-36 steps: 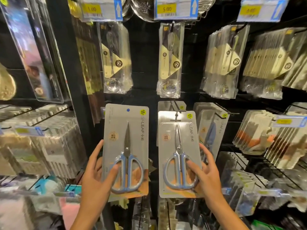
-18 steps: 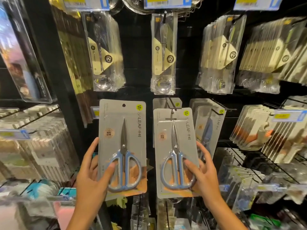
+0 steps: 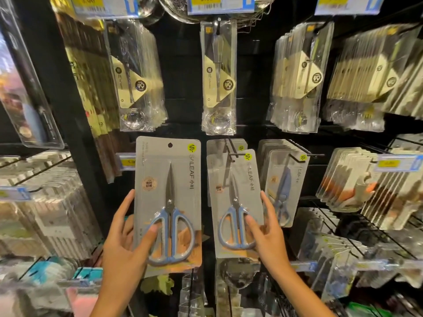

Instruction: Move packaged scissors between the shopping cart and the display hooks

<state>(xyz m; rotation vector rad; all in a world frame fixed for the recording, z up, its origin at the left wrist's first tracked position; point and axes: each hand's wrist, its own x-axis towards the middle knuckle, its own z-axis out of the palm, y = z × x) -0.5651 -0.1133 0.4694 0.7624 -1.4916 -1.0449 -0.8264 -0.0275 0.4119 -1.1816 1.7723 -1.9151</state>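
Two grey cards of blue-handled scissors face me. My left hand grips the left scissors pack by its lower left edge, thumb across the handles; the pack is free of any hook. My right hand pinches the right scissors pack at its lower right, thumb on the handle. That pack's top hole sits on the black display hook, in front of another identical pack. No shopping cart is in view.
A third row of scissors packs hangs on a hook to the right. Bagged spoons hang above under yellow price tags. Dense packaged goods fill hooks at left and right. A black upright post stands left.
The view has shifted slightly downward and nearer. The right pack has slid further back along its hook. The left pack stays held beside it, raised a little.
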